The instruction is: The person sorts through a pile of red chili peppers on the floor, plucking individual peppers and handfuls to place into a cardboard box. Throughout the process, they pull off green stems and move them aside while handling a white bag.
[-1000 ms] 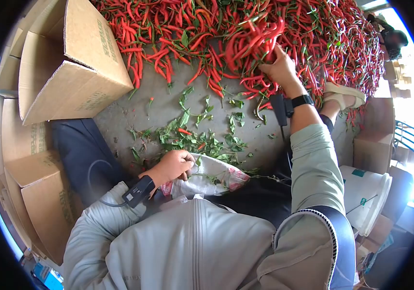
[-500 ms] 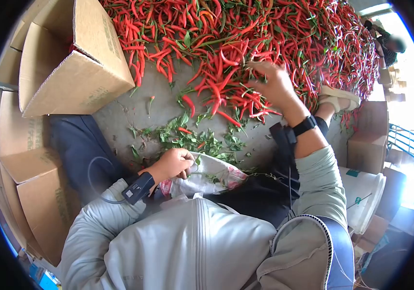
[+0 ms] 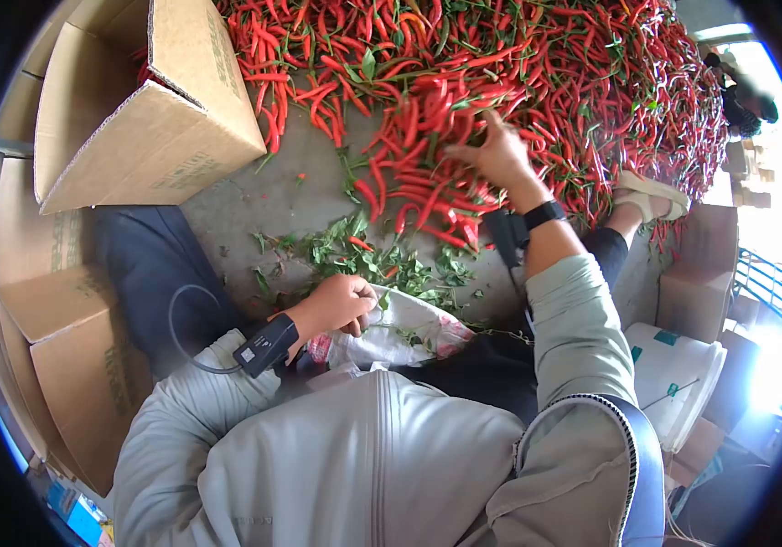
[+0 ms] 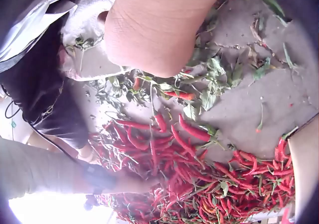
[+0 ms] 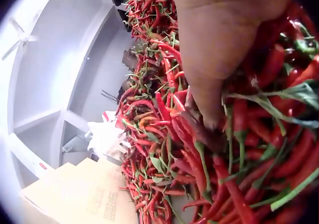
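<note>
Red chili peppers (image 3: 427, 196) with green stems lie in a large heap on the floor in front of the person. Over the heap's near part the right hand (image 3: 497, 155) reaches with fingers spread and thumb apart, among loose peppers. Up close in the right wrist view, its thumb (image 5: 207, 97) points down onto peppers and stems; the other fingers are mostly out of sight. Loosely curled, the left hand (image 3: 343, 305) rests by a white sack (image 3: 414, 321) at the lap. Its fingertips are hidden in the left wrist view. Green leaves (image 3: 354, 251) lie scattered just beyond.
An opened cardboard box (image 3: 195, 150) stands tilted at the left of the heap, with more boxes (image 3: 81, 365) behind the left leg. At the right are a white bucket (image 3: 673, 383) and cartons (image 3: 696, 273). A sandalled foot (image 3: 646, 196) borders the heap.
The right hand has let go of a bunch of peppers, lifted off, then come back down on the heap. Peppers now spread nearer the leaves. The left hand has stayed by the sack.
</note>
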`<action>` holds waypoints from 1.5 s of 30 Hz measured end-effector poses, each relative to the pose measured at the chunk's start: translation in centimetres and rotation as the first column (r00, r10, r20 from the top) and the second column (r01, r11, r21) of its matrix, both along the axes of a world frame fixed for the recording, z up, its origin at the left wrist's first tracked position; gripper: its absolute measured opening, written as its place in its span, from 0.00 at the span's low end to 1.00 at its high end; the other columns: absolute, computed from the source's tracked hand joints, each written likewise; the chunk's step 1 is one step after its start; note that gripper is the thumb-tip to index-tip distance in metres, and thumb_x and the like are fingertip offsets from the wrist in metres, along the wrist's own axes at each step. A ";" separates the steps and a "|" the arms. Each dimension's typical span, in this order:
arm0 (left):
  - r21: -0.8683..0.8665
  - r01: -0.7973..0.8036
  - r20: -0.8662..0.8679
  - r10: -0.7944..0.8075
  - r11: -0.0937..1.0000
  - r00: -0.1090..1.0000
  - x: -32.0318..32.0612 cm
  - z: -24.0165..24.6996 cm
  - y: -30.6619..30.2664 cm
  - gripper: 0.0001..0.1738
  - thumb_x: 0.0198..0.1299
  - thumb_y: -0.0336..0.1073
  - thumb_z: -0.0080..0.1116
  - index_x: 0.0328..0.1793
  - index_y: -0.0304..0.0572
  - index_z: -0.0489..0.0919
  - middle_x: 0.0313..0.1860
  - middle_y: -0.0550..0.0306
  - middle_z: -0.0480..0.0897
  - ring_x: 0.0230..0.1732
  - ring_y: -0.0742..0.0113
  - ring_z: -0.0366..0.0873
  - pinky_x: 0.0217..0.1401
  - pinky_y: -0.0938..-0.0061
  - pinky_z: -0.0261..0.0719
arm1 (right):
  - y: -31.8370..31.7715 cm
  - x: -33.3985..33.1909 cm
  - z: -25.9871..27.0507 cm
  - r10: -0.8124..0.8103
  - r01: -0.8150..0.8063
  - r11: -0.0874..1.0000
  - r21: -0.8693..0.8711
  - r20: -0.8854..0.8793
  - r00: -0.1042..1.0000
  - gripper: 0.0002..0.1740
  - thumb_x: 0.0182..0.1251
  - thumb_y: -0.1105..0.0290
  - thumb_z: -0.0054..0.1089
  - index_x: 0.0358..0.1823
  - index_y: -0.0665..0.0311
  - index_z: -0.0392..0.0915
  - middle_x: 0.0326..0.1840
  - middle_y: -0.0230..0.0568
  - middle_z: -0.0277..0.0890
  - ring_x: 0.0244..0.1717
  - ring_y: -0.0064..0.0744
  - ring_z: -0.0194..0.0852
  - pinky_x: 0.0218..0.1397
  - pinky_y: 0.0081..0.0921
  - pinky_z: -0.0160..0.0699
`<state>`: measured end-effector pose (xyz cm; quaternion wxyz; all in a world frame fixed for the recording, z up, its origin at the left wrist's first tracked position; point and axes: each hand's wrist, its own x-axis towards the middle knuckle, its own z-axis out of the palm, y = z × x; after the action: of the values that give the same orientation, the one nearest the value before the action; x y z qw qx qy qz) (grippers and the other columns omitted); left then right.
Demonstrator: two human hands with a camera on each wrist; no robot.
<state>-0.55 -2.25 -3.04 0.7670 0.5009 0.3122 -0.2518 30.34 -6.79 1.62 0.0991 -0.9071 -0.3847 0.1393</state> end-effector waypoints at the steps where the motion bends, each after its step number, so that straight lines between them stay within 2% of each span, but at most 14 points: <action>1: 0.012 0.012 0.001 -0.012 1.000 1.000 0.1 0.0 0.0 0.10 0.57 0.32 0.49 0.41 0.32 0.73 0.23 0.51 0.78 0.16 0.69 0.76 0.20 0.76 0.73 | 0.2 -1.5 0.4 0.030 -0.031 0.999 -0.020 -0.027 0.999 0.53 0.37 0.42 0.68 0.64 0.59 0.57 0.58 0.50 0.66 0.59 0.52 0.61 0.62 0.42 0.56; 5: 0.077 0.049 -0.002 -0.049 0.996 0.999 -0.1 0.1 -0.1 0.11 0.57 0.34 0.49 0.41 0.32 0.73 0.23 0.51 0.78 0.16 0.69 0.76 0.20 0.77 0.73 | -0.7 -5.3 0.1 0.095 -0.095 0.994 0.058 0.006 0.995 0.47 0.42 0.49 0.65 0.65 0.52 0.55 0.56 0.41 0.69 0.63 0.51 0.56 0.64 0.60 0.40; 9: 0.124 0.052 0.008 -0.053 0.991 0.999 0.0 0.4 -0.1 0.12 0.56 0.34 0.49 0.40 0.33 0.73 0.22 0.53 0.78 0.17 0.70 0.76 0.19 0.78 0.73 | -0.4 -8.3 1.8 0.186 -0.261 0.944 0.199 0.334 0.924 0.31 0.50 0.59 0.60 0.58 0.47 0.65 0.55 0.34 0.69 0.64 0.47 0.53 0.63 0.65 0.40; 13: 0.103 0.024 0.012 -0.025 0.994 1.000 0.1 0.6 -0.2 0.11 0.56 0.35 0.49 0.39 0.34 0.74 0.23 0.53 0.78 0.16 0.70 0.76 0.19 0.78 0.73 | 0.3 -8.6 0.3 0.383 -0.452 0.864 0.221 0.294 0.876 0.29 0.47 0.58 0.61 0.55 0.42 0.69 0.63 0.31 0.61 0.68 0.47 0.46 0.63 0.66 0.40; 15: 0.126 0.025 0.013 -0.027 0.992 1.000 0.0 0.2 -0.4 0.11 0.56 0.35 0.49 0.39 0.34 0.74 0.23 0.53 0.78 0.16 0.71 0.76 0.19 0.79 0.73 | -0.8 -7.2 0.6 0.388 -0.407 0.913 0.001 0.301 0.871 0.28 0.46 0.56 0.61 0.53 0.39 0.71 0.66 0.28 0.55 0.70 0.49 0.40 0.63 0.67 0.38; 21: 0.125 0.015 0.019 -0.017 0.992 1.000 -0.2 -0.5 -0.4 0.09 0.56 0.34 0.51 0.37 0.36 0.74 0.23 0.53 0.78 0.16 0.69 0.76 0.18 0.78 0.73 | -6.4 -3.7 1.8 0.146 -0.106 0.980 -0.167 0.246 0.958 0.31 0.43 0.58 0.63 0.55 0.36 0.70 0.70 0.27 0.48 0.71 0.53 0.35 0.67 0.64 0.31; 26: 0.077 -0.006 0.012 0.005 0.997 1.000 -0.3 -0.5 -0.2 0.09 0.56 0.33 0.51 0.39 0.35 0.74 0.23 0.50 0.78 0.17 0.66 0.76 0.19 0.76 0.74 | -7.9 -5.2 0.8 -0.045 0.080 0.995 -0.066 0.425 0.904 0.30 0.46 0.62 0.59 0.56 0.49 0.69 0.68 0.40 0.51 0.70 0.55 0.39 0.65 0.63 0.38; 32: 0.124 0.017 0.012 -0.019 0.992 1.000 -0.2 -0.9 -0.4 0.08 0.56 0.33 0.51 0.38 0.36 0.74 0.22 0.51 0.78 0.16 0.68 0.75 0.18 0.78 0.71 | -8.0 -10.1 -0.2 0.304 -0.301 0.951 -0.064 0.033 0.952 0.34 0.46 0.58 0.60 0.60 0.43 0.64 0.71 0.34 0.46 0.71 0.54 0.34 0.64 0.66 0.38; 35: 0.148 0.032 -0.014 -0.030 0.988 0.999 0.0 -0.5 -0.5 0.08 0.56 0.34 0.51 0.38 0.37 0.74 0.22 0.52 0.78 0.15 0.69 0.74 0.18 0.79 0.70 | -9.2 -10.5 0.4 0.227 -0.227 0.965 -0.128 -0.013 0.974 0.34 0.47 0.57 0.60 0.60 0.43 0.64 0.72 0.33 0.44 0.72 0.53 0.33 0.65 0.65 0.37; 39: 0.194 0.036 -0.001 -0.036 0.980 0.999 -0.1 0.0 -0.8 0.09 0.56 0.34 0.51 0.39 0.37 0.74 0.22 0.54 0.78 0.16 0.70 0.74 0.18 0.80 0.69 | -12.3 -11.3 3.0 0.207 -0.205 0.978 -0.030 0.081 0.975 0.25 0.49 0.56 0.59 0.52 0.51 0.73 0.67 0.37 0.55 0.69 0.53 0.41 0.65 0.59 0.43; 40: 0.206 0.027 0.010 -0.029 0.978 1.000 -0.2 0.1 -0.9 0.08 0.56 0.34 0.51 0.37 0.37 0.74 0.22 0.55 0.78 0.16 0.72 0.74 0.18 0.80 0.69 | -13.4 -11.3 2.4 0.208 -0.253 0.956 0.151 0.265 0.942 0.21 0.50 0.57 0.58 0.45 0.56 0.76 0.56 0.43 0.67 0.60 0.52 0.58 0.59 0.46 0.60; 41: 0.219 0.018 0.020 -0.023 0.976 1.000 -0.3 0.1 -1.0 0.07 0.56 0.33 0.52 0.36 0.37 0.75 0.21 0.56 0.77 0.16 0.73 0.74 0.18 0.80 0.69 | -14.2 -11.4 2.4 0.199 -0.246 0.956 0.158 0.264 0.944 0.21 0.50 0.57 0.58 0.45 0.56 0.76 0.56 0.43 0.67 0.60 0.52 0.58 0.59 0.46 0.60; 43: 0.320 0.014 0.100 -0.049 0.947 0.994 -0.5 -0.6 -1.5 0.07 0.55 0.33 0.53 0.35 0.37 0.75 0.22 0.57 0.77 0.16 0.74 0.73 0.19 0.80 0.69 | -15.3 -12.3 3.4 0.086 -0.082 0.996 0.040 -0.105 0.991 0.15 0.46 0.63 0.56 0.36 0.62 0.78 0.43 0.47 0.75 0.49 0.48 0.71 0.50 0.38 0.71; 45: 0.541 -0.056 0.273 -0.113 0.839 0.955 -0.5 -1.5 -2.1 0.07 0.52 0.33 0.57 0.32 0.36 0.76 0.21 0.60 0.77 0.20 0.77 0.72 0.23 0.79 0.69 | -16.2 -13.6 2.1 0.127 -0.141 0.986 -0.089 -0.150 0.980 0.13 0.45 0.65 0.55 0.33 0.62 0.78 0.37 0.48 0.76 0.43 0.47 0.74 0.44 0.37 0.74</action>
<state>-1.03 -4.30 -4.51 0.6274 0.7339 0.2454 -0.0871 16.78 -22.97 3.68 0.0716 -0.8703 -0.4296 0.2299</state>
